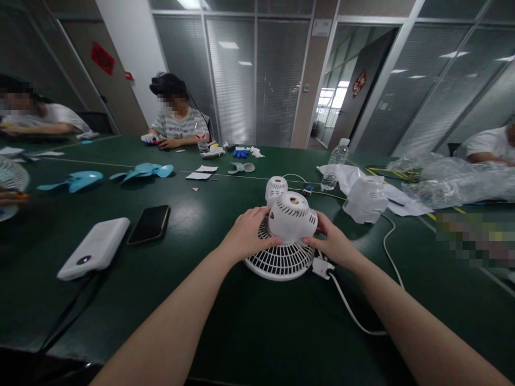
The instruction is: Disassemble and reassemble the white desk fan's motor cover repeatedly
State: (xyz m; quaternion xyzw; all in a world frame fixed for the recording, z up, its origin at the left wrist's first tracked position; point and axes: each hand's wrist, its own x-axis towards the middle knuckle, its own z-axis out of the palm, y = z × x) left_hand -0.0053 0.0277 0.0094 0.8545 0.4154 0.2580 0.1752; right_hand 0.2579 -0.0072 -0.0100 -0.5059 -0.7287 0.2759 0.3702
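Observation:
Both of my hands grip a white fan motor housing [292, 221] with slotted vents and a hole in its top. My left hand [250, 230] wraps its left side, thumb along the lower front. On the opposite side, my right hand [332, 239] holds it with the thumb at the front and the fingers partly hidden behind. Beneath the housing, a round white fan grille [277, 266] lies flat on the table. Just behind stands a smaller vented white part [276, 185]. A small white box [322, 267] with a cord sits beside the grille, below my right hand.
Left lie a phone [149, 224], a white power bank [96, 247] and blue fan blades [142, 171]. Right are a bottle [336, 163], another white housing [367, 198], a looping cord [354, 316] and plastic wrap [462, 179]. Other people sit around the green table [249, 327].

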